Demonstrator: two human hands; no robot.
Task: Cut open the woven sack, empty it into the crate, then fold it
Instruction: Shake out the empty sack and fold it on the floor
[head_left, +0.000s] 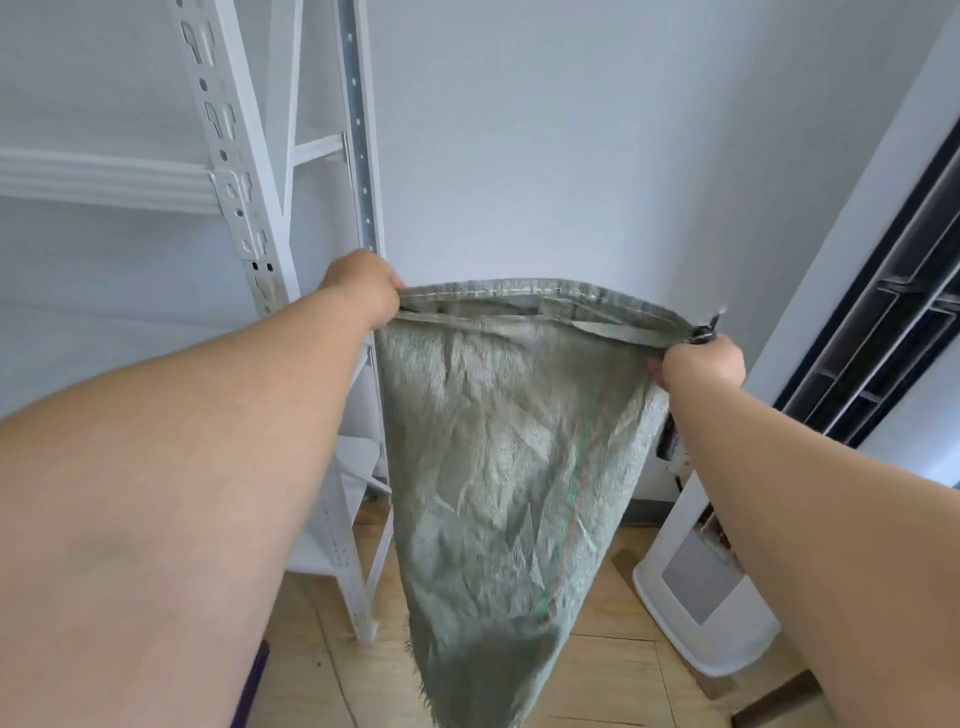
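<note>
**Sack held aloft by its upper corners**

Pale wood-pattern floor, a plain grey-white wall, a white metal shelving rack at left and a white floor-standing appliance at right. No writing is legible. The left hand and right hand, held well apart, each grip an upper corner of the green woven sack, which hangs limp above the floor.

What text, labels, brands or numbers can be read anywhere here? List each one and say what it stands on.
No text can be read in this view.
Woven sack, held up by the left hand and right hand: only a green and red stripe, no print.
White appliance on the floor: dark marks on its side, too blurred to read.
Shelving upright: slots only, no markings.
</note>
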